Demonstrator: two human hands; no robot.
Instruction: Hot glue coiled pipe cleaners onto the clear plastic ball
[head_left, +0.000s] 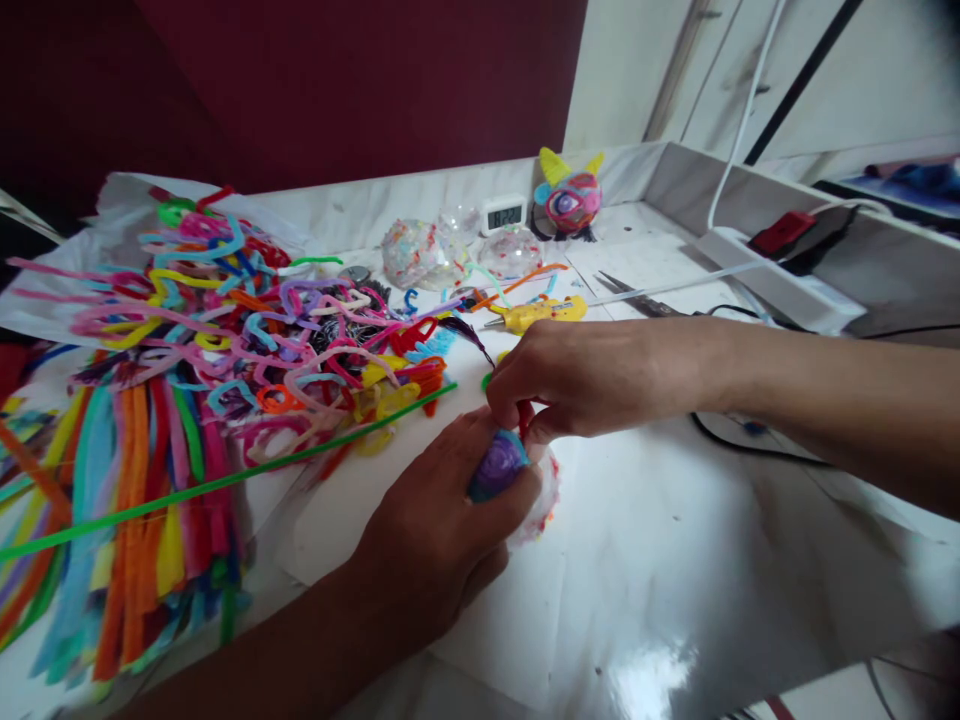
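Holding a clear ball with red and yellow specks in the left hand, low near the front of the counter. Can't tell if touching the counter underneath. Curling the left fingers and thumb around a purple and blue swirl on the ball. Pinching a small red bit between the right hand's thumb and finger, right by the top edge of the swirl.

Looks like sticking the red bit on next to the swirl. Can't see if stuck yet. Seems to call for a tight hold on the left, a soft push on the right, and no wobble.

Look just past the right hand for the yellow glue gun, pointing left. Maybe hot at the tip, so best not to bump. Watch for the scissors just beyond the right arm, and for the black cord running near that arm. Mind the long green stick too, reaching almost to the left hand from over the straight fuzzy sticks. Behind those, see a messy heap of bent ones. Farther back, find more clear balls, a clock and a toy with yellow horns.
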